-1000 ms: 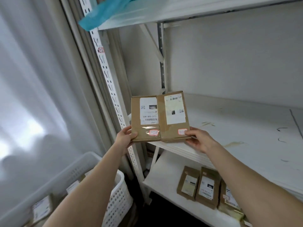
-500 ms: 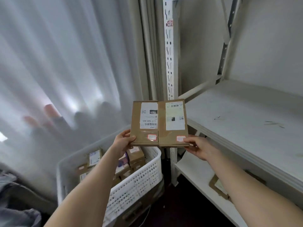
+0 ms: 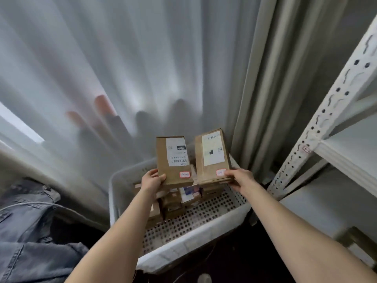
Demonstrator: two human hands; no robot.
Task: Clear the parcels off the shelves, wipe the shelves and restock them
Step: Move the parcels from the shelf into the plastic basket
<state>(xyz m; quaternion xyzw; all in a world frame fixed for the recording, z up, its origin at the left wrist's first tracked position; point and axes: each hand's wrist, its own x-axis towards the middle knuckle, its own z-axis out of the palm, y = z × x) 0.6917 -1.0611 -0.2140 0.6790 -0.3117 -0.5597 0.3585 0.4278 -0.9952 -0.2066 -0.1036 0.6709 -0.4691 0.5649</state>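
Note:
Two brown parcels with white labels hang above a white perforated basket [image 3: 204, 240]. My left hand [image 3: 152, 180] grips the bottom corner of the left parcel [image 3: 173, 160]. My right hand [image 3: 240, 178] grips the bottom corner of the right parcel [image 3: 212, 156]. A small gap separates the two parcels, and both stand upright. Several more brown parcels [image 3: 173, 203] lie inside the basket. The white metal shelving [image 3: 334, 156] stands at the right, with a bare shelf board [image 3: 353, 144] in view.
A pale curtain [image 3: 122, 68] hangs behind the basket. Grey denim cloth [image 3: 26, 231] lies at the lower left. A brown parcel [image 3: 355, 240] sits on a lower shelf at the right edge. The floor around the basket is dark.
I have turned left from the shelf and carried both parcels over the basket. The parcels, held side by side before, have come apart.

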